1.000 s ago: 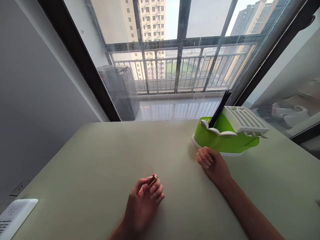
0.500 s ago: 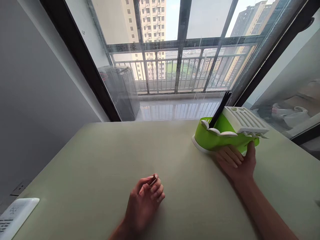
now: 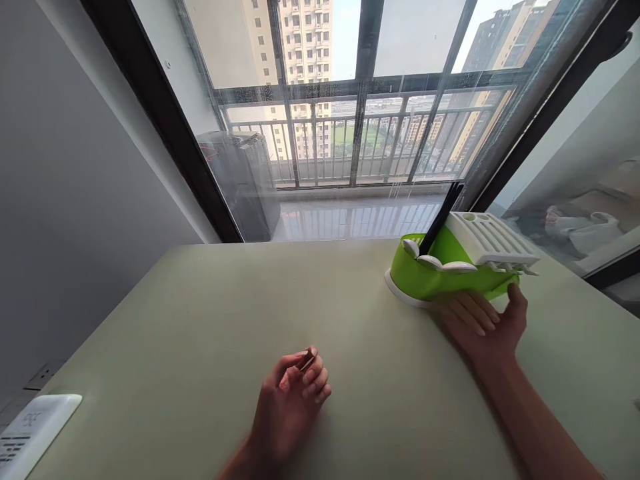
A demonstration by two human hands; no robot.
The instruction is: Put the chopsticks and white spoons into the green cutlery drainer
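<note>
My left hand (image 3: 289,403) rests on the pale green table (image 3: 200,333) near the front middle, fingers curled around a small thin brown object (image 3: 305,363) pinched at the fingertips. My right hand (image 3: 484,321) lies palm up at the front of a bright green utensil holder (image 3: 435,280). Its fingers are spread against the holder's base and its thumb is raised by the holder's right end. The holder carries a white slatted rack (image 3: 489,241), white spoon ends (image 3: 444,266) and dark sticks (image 3: 440,223) leaning out of it.
A white flat device (image 3: 30,430) lies at the table's front left corner. Behind the table stand a large window with a dark frame (image 3: 165,133) and a balcony railing. A grey wall is on the left.
My right hand has moved right from the holder's left end to its front, turned palm up and opened. The left hand has stayed in place with the small object.
</note>
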